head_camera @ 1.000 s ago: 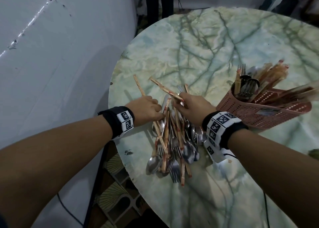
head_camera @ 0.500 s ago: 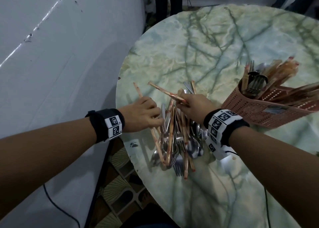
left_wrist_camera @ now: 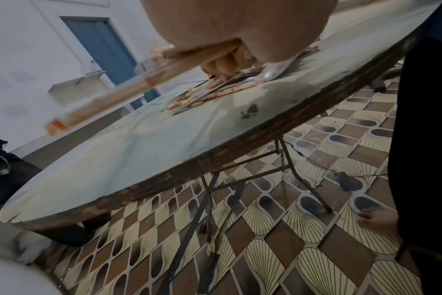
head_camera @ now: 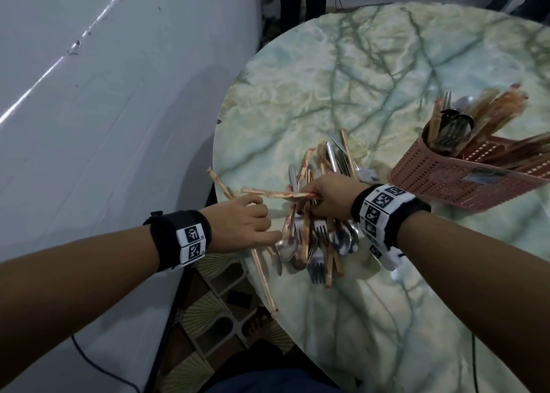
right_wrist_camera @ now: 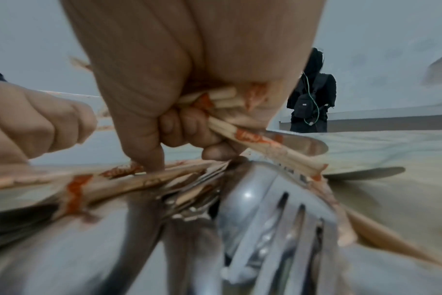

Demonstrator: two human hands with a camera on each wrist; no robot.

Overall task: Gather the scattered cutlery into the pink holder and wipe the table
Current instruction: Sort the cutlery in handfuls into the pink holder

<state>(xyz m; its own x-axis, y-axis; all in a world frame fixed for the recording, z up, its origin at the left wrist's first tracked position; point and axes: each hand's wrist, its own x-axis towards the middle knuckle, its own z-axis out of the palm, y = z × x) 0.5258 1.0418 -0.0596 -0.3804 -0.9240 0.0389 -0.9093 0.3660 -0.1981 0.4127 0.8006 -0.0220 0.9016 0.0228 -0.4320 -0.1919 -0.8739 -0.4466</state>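
Both hands are working at the near-left rim of the round marble table [head_camera: 372, 74]. Curled tight, the right hand [head_camera: 330, 198] is clamping a bundle of wrapped chopsticks [right_wrist_camera: 265, 147], one pair sticking out level toward 9 o'clock, while its knuckles are sitting over the pile of cutlery [head_camera: 315, 238] of spoons and forks lying flat on the table. At 9 o'clock from that hand and just beside it, the left hand [head_camera: 241, 223] is closing its fingers round another pair of chopsticks [head_camera: 262, 270], whose lower end is reaching past the table edge at 6 o'clock, over the patterned floor [head_camera: 208, 312].

Lying tipped on its side at 2 o'clock from the pile and apart from it, the pink holder [head_camera: 455, 181] is turning its mouth toward 11 o'clock, with forks and wrapped chopsticks spilling from it. Bare marble is stretching from the pile toward 12 o'clock and again toward 5 o'clock. A grey wall [head_camera: 104, 95] is running close along the table's left edge. Across the table, in the right wrist view, a person in dark clothes [right_wrist_camera: 312, 95] is standing.
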